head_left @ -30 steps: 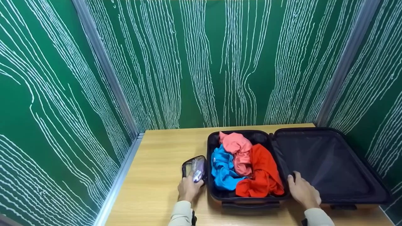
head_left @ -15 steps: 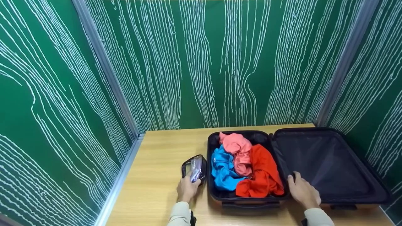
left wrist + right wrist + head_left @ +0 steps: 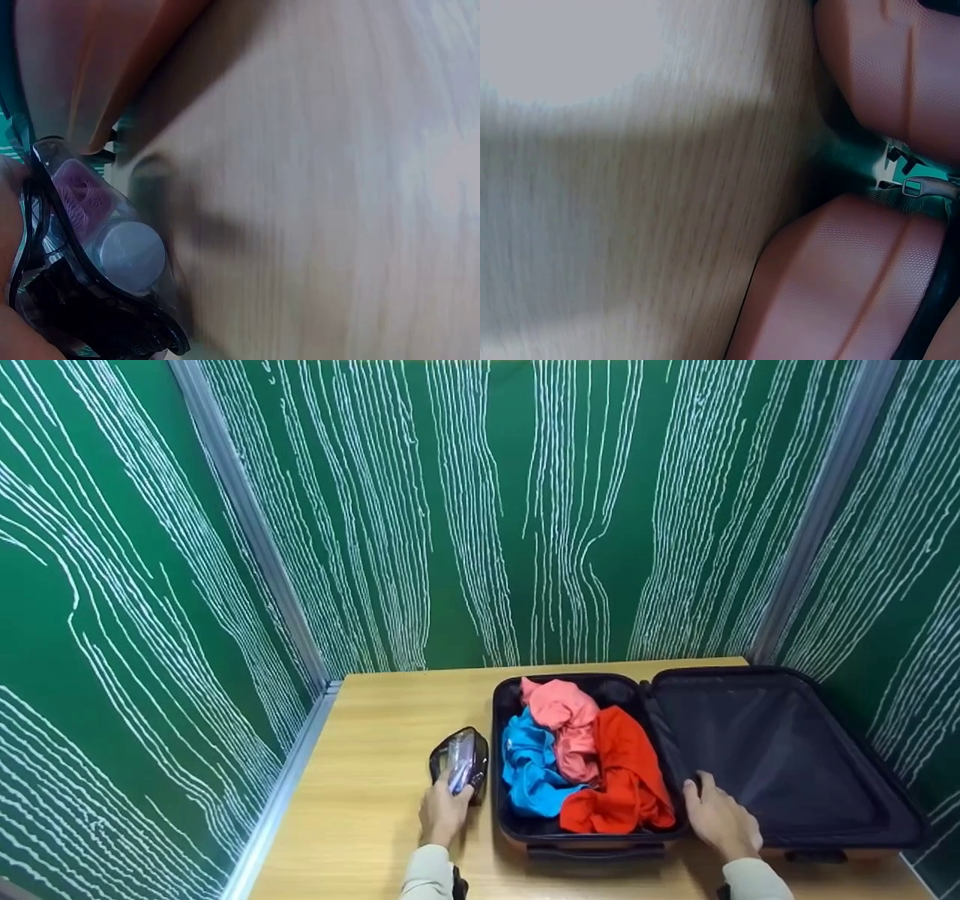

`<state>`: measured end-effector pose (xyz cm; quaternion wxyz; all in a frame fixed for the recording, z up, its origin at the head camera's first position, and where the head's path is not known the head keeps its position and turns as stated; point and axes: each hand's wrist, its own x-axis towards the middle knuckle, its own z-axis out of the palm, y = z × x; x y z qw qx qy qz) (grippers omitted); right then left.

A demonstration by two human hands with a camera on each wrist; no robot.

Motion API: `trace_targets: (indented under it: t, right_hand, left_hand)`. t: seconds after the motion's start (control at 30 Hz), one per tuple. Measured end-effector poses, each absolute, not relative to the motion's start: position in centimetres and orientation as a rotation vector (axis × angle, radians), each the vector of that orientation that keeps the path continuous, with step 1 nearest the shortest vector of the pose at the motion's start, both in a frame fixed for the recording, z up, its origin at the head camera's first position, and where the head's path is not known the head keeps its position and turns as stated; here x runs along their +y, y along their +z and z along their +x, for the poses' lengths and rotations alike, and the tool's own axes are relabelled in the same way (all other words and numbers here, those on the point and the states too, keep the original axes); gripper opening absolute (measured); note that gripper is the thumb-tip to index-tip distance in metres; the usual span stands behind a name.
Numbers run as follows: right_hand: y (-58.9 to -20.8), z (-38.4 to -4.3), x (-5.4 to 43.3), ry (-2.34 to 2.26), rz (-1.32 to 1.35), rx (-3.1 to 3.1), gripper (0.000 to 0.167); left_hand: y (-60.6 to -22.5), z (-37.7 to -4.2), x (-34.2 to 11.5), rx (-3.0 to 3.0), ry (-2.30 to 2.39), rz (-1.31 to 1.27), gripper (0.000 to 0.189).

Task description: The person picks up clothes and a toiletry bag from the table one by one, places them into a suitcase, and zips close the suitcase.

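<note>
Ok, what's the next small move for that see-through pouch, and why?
Probably raise the pouch over the suitcase's nearest side wall: the left hand grips it right beside that wall, the suitcase lies open, and the clothes inside don't hang over the rim there.

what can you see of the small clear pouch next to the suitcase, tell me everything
The pouch looks like clear, shiny plastic with black edging. Through its side, the left-wrist view shows a pale round cap and something pinkish-purple. The person's left hand grips its near end. It sits left of the open suitcase, with a gap between them, over the wooden table; whether it touches the wood is unclear.
</note>
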<state>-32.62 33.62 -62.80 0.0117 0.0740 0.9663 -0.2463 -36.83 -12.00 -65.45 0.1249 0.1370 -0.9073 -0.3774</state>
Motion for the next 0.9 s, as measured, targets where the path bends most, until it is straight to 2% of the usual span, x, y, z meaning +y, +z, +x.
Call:
trace_targets:
  t: [0.9]
  right_hand:
    - [-62.5,-32.6,33.7,-0.75,0.241,2.985,0.082]
  left_hand:
    - [-60.4,-37.1,-10.0,-2.462,-1.201,0.54,0.055]
